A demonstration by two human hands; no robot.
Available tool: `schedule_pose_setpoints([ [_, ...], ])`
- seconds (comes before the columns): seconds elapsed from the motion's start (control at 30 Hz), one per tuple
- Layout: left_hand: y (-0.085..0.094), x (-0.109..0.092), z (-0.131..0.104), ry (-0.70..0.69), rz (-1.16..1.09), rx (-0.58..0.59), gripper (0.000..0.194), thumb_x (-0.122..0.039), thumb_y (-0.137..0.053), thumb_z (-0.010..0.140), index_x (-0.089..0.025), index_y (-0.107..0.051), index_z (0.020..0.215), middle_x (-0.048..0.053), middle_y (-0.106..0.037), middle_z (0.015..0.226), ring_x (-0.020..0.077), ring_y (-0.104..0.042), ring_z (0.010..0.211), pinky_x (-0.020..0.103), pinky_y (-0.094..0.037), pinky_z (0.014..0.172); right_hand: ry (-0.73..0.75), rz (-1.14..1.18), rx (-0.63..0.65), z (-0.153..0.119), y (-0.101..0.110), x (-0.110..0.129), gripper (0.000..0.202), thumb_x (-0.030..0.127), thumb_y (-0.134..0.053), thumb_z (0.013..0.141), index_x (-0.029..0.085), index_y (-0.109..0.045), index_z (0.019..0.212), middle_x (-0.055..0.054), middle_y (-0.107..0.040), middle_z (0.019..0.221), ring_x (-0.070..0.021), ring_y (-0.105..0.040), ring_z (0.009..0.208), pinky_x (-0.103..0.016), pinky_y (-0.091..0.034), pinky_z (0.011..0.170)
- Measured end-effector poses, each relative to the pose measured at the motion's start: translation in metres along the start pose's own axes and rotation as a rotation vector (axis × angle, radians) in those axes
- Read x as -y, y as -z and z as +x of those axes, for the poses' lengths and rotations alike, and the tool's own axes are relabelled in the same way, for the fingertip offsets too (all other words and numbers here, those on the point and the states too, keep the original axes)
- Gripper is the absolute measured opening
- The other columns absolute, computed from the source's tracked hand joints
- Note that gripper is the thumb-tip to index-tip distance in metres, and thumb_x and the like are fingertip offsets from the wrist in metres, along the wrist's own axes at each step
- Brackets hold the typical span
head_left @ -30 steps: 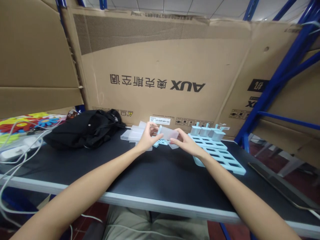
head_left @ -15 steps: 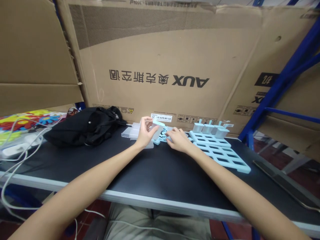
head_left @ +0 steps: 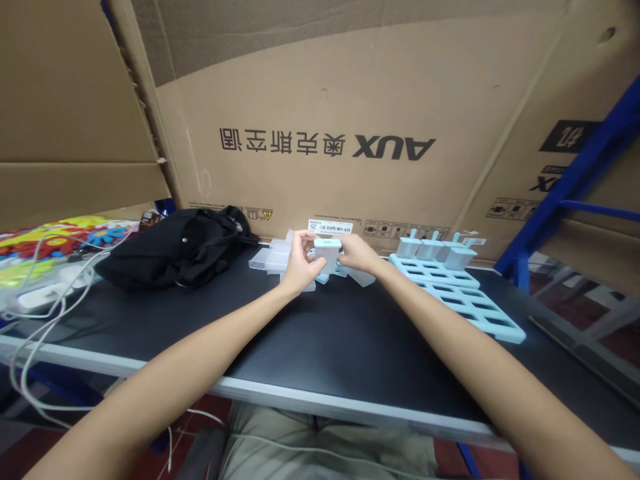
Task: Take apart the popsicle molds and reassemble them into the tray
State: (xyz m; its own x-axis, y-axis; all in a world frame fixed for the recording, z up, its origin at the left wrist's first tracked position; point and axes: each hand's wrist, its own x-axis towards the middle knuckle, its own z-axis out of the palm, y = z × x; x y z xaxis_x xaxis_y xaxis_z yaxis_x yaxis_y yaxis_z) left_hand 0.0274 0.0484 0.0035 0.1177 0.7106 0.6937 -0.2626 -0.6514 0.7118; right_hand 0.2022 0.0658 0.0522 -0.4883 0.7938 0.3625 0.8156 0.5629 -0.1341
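My left hand (head_left: 303, 264) grips a translucent mold (head_left: 327, 256) with a light-blue top, holding it upright above the table. Close against the right side of that mold, my right hand (head_left: 359, 255) has its fingers curled; what they pinch, if anything, is hidden. Clear plastic molds (head_left: 274, 257) lie left of my left hand, and another clear piece (head_left: 362, 277) lies below my right hand. Small light-blue parts (head_left: 341, 269) show partly between the hands. On the right is a light-blue rack (head_left: 453, 293) with rectangular openings, and several capped molds (head_left: 430, 249) with upright sticks stand at its back.
A black bag (head_left: 175, 250) rests at the left of the dark table (head_left: 320, 347). White cables and a power strip (head_left: 43, 298) are at the far left, beside colourful toys (head_left: 60, 243). Behind stands a large cardboard box (head_left: 320, 87); a blue frame (head_left: 565, 190) rises at the right.
The mold in my left hand has turned from tilted to upright, its blue top facing up. My right hand has risen from the small blue parts to the mold's side. The view has shifted slightly.
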Motion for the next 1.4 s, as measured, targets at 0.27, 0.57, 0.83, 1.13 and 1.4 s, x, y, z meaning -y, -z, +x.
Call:
schedule_pose_setpoints([
  [0.27, -0.003, 0.002, -0.004, 0.025, 0.001, 0.099, 0.049, -0.011, -0.066, 0.066, -0.025, -0.039, 0.104, 0.002, -0.051, 0.105, 0.0163, -0.058, 0.101, 0.028, -0.054, 0.078, 0.002, 0.681, -0.471, -0.019, 0.069, 0.022, 0.037, 0.051, -0.061, 0.086, 0.018, -0.064, 0.103, -0.007, -0.069, 0.095, -0.0153, -0.063, 0.084, -0.031, -0.052, 0.073],
  [0.57, -0.005, 0.0, -0.005, 0.033, 0.044, 0.103, 0.048, -0.014, -0.067, 0.068, -0.025, -0.039, 0.104, 0.003, -0.052, 0.108, 0.0177, -0.058, 0.103, 0.032, -0.055, 0.08, 0.019, 0.593, -0.32, -0.027, 0.053, 0.036, 0.032, 0.046, -0.058, 0.089, 0.019, -0.065, 0.104, -0.008, -0.068, 0.103, -0.0174, -0.063, 0.087, -0.034, -0.053, 0.076],
  [0.83, -0.007, -0.003, -0.005, -0.012, 0.036, 0.08, 0.044, -0.019, -0.07, 0.074, -0.025, -0.039, 0.105, 0.005, -0.053, 0.11, 0.018, -0.058, 0.105, 0.03, -0.056, 0.079, -0.015, 0.137, -0.249, -0.046, 0.027, 0.049, 0.033, 0.043, -0.042, 0.097, 0.02, -0.055, 0.117, -0.012, -0.063, 0.115, -0.0256, -0.057, 0.109, -0.04, -0.047, 0.088],
  [1.13, -0.008, -0.004, -0.008, 0.014, 0.002, 0.166, 0.055, -0.016, -0.074, 0.073, -0.026, -0.036, 0.111, 0.007, -0.055, 0.118, 0.0178, -0.06, 0.111, 0.036, -0.053, 0.093, -0.216, 0.096, -0.169, -0.052, 0.016, 0.057, 0.029, 0.049, -0.039, 0.093, 0.021, -0.041, 0.1, -0.011, -0.06, 0.094, -0.0253, -0.059, 0.084, -0.038, -0.046, 0.071],
  [1.4, -0.008, -0.011, -0.015, -0.136, 0.255, 0.356, 0.041, -0.019, -0.066, 0.082, -0.022, -0.043, 0.116, 0.01, -0.056, 0.117, 0.0211, -0.058, 0.109, 0.039, -0.053, 0.091, -0.489, -0.2, -0.477, -0.066, 0.065, -0.018, 0.042, 0.045, -0.043, 0.089, 0.012, -0.049, 0.116, -0.02, -0.05, 0.116, -0.0328, -0.056, 0.105, -0.045, -0.045, 0.09],
])
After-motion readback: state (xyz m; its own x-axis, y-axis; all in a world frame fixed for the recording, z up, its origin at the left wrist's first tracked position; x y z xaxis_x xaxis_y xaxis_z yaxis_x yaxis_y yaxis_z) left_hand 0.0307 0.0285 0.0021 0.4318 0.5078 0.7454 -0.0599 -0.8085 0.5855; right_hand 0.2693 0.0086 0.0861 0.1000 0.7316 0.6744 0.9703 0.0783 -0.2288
